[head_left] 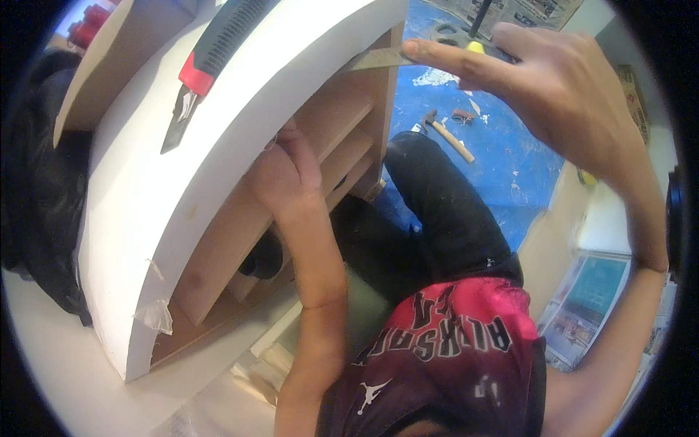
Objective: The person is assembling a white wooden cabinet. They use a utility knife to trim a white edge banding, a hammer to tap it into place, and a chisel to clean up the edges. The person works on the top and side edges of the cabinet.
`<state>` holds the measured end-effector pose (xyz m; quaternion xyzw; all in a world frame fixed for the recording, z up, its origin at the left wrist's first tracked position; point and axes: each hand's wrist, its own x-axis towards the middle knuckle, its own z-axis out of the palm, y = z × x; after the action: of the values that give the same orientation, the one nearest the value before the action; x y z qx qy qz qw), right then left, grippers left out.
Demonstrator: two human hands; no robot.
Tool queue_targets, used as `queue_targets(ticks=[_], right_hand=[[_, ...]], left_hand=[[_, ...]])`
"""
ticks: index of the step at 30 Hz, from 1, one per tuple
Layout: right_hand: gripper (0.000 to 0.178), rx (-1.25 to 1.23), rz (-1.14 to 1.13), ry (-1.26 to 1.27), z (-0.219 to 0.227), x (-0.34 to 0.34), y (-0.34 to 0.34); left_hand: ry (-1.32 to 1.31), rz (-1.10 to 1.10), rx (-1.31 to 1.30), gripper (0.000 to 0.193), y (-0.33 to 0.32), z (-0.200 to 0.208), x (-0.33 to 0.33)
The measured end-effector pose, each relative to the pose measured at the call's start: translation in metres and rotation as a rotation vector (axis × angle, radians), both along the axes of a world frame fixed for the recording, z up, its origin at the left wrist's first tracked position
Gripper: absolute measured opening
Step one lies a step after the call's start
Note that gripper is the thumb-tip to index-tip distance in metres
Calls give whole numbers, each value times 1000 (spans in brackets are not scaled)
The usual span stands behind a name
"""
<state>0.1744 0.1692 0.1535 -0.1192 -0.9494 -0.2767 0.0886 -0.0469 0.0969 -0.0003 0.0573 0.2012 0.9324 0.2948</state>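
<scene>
A white curved-edge panel [149, 197] tops a wooden piece of furniture with inner shelves [349, 116]. My right hand [553, 80] is closed round a flat, narrow metal-bladed tool [382, 58], its index finger stretched along the blade. The blade's tip meets the panel's edge at the far end; a little yellow shows by the fingers, and the exact kind of tool is unclear. Under the panel's edge, my left hand [284, 171] has its fingers pinched together, and what they hold is hidden. A black and red utility knife [211, 65] lies on the panel with its blade out.
A blue sheet [502, 175] covers the floor at the far right, with a claw hammer [450, 138] and white scraps on it. Dark bundled fabric [44, 197] stands left of the panel. A clear plastic scrap [156, 317] hangs at its near corner. Printed papers [586, 306] lie at right.
</scene>
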Motion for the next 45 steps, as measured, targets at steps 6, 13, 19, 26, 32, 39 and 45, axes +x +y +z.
queue_targets(ticks=[6, 13, 19, 26, 32, 39, 45], right_hand=[[58, -83, -56, 13, 6, 1, -9], [61, -78, -121, -58, 16, -1, -18], [58, -22, -153, -45, 16, 3, -34], [54, -54, -26, 50, 8, 14, -5], [56, 43, 68, 18, 14, -2, -1], [55, -13, 6, 29, 8, 11, 7], [54, -20, -40, -28, 13, 15, -19]], left_hand=[[214, 106, -142, 27, 0, 1, 6], [377, 119, -163, 34, 2, -21, 2], [126, 103, -184, 30, 1, -5, 15], [95, 12, -34, 28, 14, -2, 9], [167, 49, 40, 27, 0, -4, -4], [144, 23, 5, 27, 5, -4, 8], [199, 29, -54, 29, 2, 0, 14]])
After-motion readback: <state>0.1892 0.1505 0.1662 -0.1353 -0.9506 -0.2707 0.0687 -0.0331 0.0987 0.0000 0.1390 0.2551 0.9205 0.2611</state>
